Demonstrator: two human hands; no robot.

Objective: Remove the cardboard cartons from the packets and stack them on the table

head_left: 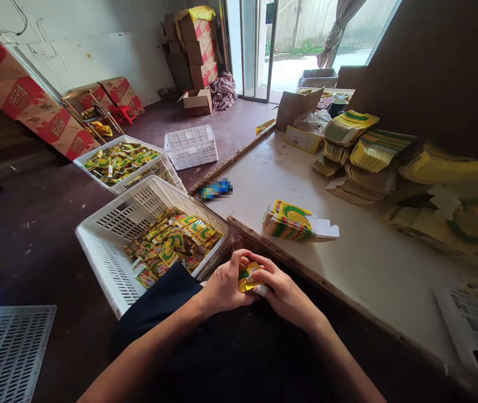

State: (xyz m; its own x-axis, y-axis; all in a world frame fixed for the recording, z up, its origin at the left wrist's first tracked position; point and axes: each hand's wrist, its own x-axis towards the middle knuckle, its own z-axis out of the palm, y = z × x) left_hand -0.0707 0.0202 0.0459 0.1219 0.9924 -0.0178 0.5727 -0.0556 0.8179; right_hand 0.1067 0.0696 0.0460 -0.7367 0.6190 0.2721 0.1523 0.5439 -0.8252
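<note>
Over my lap, my left hand point(227, 284) and my right hand point(281, 286) meet, fingers curled round a yellow-and-green packet point(247, 277). Fingers partly cover it, so whether it is one packet or several I cannot tell. Something white wraps a finger of my right hand. Just left of my hands, a white plastic basket point(96, 263) holds a heap of similar packets point(176, 238). On the table beyond my right hand lies a stack of yellow-and-green cartons point(289, 220), with white flaps sticking out to the right.
The table point(373, 263) has a wooden edge near my hands. Bundles of flat cartons point(375, 150) lie along its right side. A second filled basket point(121, 162) and a white crate point(191, 146) stand on the floor beyond. Red-and-brown boxes point(24, 98) line the left wall.
</note>
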